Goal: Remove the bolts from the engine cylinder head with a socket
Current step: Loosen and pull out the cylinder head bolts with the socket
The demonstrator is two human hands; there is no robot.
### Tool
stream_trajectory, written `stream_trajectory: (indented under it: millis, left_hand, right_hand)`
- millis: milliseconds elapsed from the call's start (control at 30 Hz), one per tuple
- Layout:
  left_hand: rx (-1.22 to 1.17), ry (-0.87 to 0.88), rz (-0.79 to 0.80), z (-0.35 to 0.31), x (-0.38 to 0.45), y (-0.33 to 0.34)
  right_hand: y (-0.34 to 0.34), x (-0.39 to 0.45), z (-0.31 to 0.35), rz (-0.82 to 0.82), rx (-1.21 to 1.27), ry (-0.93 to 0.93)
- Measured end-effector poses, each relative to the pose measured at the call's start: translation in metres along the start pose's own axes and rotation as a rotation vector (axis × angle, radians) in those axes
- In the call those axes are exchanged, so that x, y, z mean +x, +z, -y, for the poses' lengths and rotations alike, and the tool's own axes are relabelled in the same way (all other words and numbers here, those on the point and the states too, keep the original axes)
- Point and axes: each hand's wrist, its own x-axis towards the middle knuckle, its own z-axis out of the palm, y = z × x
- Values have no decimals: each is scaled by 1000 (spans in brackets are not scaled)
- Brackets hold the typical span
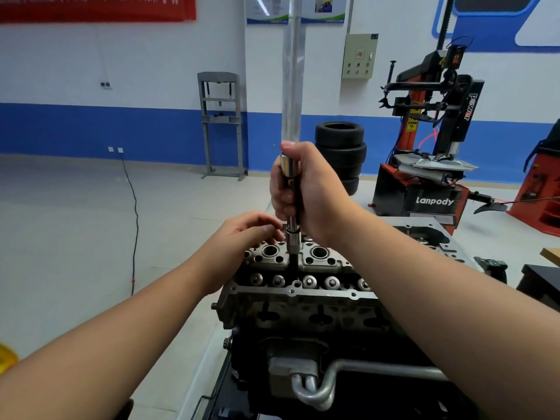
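The grey metal cylinder head point(303, 294) sits on an engine block at centre, with round openings and a row of valve tops along its upper face. A socket tool point(293, 237) stands upright with its dark bit down in a hole between two round openings. My right hand point(306, 192) grips the tool's black and chrome handle in a fist. My left hand point(245, 234) hovers just left of the socket, fingers loosely curled with the tips close to it; I cannot tell if they touch. The bolt under the socket is hidden.
Behind the engine stand a stack of tyres point(341, 147), a red and black tyre changer point(430, 153) at right and a grey press frame point(221, 122) against the blue and white wall. A vertical metal pole point(292, 71) rises behind my right hand. A black cable point(135, 225) runs across the floor at left.
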Motion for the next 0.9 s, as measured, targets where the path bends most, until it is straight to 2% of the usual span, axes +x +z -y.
stream_trajectory:
  millis: [200,367,467,700,900]
  left_hand:
    - [-17,-28,4,6,-9,2]
    - [69,-36,38,-1,-7,10]
    - [149,-1,70,-4,-7,19]
    - [191,98,7,-4,-10,31]
    - [228,101,-104,3,-9,37]
  right_hand:
    - [17,-9,-8,-357,-112,-97]
    - [29,-11,-8,-443,-168,-139]
    - [32,-10,-9,-411,-205,-133]
    - [27,-9,-2,-338,-291,-30]
    - [8,-7,2,23,-56,78]
